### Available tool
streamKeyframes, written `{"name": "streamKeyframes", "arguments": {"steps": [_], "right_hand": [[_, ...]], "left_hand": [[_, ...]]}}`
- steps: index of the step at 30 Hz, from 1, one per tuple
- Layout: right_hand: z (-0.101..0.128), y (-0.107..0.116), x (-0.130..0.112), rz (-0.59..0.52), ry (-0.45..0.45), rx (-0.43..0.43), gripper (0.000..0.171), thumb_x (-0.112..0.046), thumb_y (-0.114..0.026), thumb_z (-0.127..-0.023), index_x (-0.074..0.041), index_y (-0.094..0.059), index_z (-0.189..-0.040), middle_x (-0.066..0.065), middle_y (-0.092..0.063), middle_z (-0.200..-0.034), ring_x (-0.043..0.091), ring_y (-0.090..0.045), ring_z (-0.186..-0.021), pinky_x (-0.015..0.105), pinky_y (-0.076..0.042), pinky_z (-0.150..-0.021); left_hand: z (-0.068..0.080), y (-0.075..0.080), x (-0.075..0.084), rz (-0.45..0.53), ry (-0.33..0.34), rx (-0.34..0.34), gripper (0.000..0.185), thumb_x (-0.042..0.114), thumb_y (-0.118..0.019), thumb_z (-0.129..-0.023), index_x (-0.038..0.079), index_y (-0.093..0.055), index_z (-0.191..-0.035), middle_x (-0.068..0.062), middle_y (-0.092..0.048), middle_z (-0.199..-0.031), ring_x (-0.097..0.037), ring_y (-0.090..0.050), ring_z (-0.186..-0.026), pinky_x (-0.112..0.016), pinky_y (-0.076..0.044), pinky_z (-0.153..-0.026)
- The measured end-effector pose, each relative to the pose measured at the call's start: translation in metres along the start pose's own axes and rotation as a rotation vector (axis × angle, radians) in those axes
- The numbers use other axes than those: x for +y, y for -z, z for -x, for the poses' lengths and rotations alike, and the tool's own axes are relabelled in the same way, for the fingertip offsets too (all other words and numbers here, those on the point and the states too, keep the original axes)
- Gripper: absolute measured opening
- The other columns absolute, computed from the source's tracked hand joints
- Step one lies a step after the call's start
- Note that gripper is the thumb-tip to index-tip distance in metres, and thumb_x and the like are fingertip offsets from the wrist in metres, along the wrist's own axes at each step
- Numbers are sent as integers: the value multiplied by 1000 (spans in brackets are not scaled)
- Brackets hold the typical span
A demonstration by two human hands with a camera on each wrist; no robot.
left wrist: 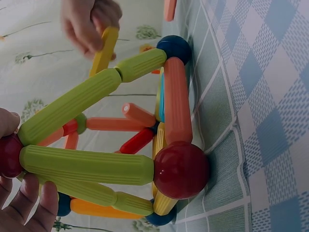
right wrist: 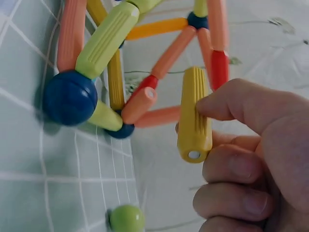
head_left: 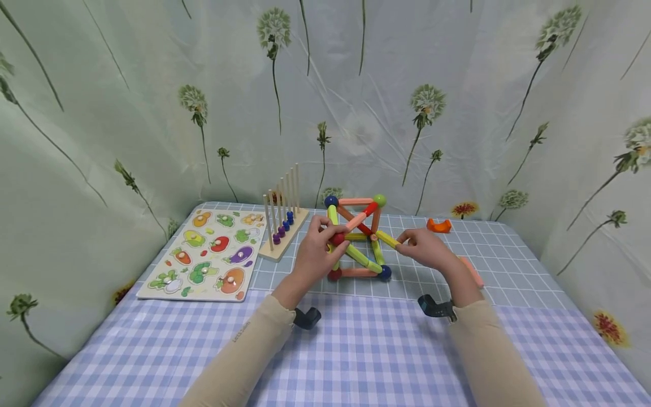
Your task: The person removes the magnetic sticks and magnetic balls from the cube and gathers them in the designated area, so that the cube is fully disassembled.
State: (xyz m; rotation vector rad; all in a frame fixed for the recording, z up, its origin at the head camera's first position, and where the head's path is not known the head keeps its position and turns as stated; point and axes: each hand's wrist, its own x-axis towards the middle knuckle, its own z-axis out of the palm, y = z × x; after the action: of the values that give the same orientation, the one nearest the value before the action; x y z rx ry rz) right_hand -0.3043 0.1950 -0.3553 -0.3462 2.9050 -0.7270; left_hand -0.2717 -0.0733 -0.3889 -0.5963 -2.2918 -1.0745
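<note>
The frame (head_left: 356, 237) of magnetic rods and balls stands mid-table on the checked cloth (head_left: 356, 350), and it's well along: base corners, upright sides and a top edge between the blue ball (head_left: 331, 200) and green ball (head_left: 379, 199) are all joined. The left hand (head_left: 319, 244) curls its fingers around a red ball (left wrist: 8, 155) at one corner, steadying the frame. The right hand (head_left: 424, 246) pinches a yellow rod (right wrist: 194, 116) between thumb and fingers, close beside the frame, its free end not clearly attached to anything. That rod looks like what's left to fit. The far side of the frame is hidden behind the near rods, so I can't tell whether every joint is closed.
</note>
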Motion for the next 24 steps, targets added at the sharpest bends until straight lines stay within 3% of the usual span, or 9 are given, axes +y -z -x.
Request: {"name": "streamKeyframes", "arguments": {"steps": [6,11,17,24], "right_hand": [[24,6,34,-35,-100,60,32,-29,-61,-94,-4,-66,-111,10,-60,-88,22,-49,-71,28,-41,-58],[35,14,63,-31,-148,57,35,-32,-61,-94,-2,-65,-113,15,-65,-104,24,-55,-82,31,-44,-66],[39,17,83,28,-248,-5,33,-28,-64,-92,2,-65,-107,11,-65,-87,22,-57,-77,31,-43,-67],[39,12,92,89,-313,-56,31,-30,-65,-91,-5,-59,-107,5,-57,-75,18,-54,-66,32,-39,-61]], "left_hand": [[0,-1,2,12,21,-15,24,17,-75,-90,14,-73,-113,-7,-44,-109,-16,-55,-83,-30,-58,-71],[0,0,2,-9,27,1,23,16,-76,-89,15,-74,-112,-6,-44,-108,-15,-54,-82,-23,-54,-69],[0,0,1,-5,14,0,23,16,-76,-89,15,-74,-112,-6,-44,-108,-15,-53,-81,-25,-55,-68],[0,0,1,2,10,1,23,16,-76,-89,15,-73,-112,-6,-44,-108,-16,-53,-81,-29,-57,-69]]}}
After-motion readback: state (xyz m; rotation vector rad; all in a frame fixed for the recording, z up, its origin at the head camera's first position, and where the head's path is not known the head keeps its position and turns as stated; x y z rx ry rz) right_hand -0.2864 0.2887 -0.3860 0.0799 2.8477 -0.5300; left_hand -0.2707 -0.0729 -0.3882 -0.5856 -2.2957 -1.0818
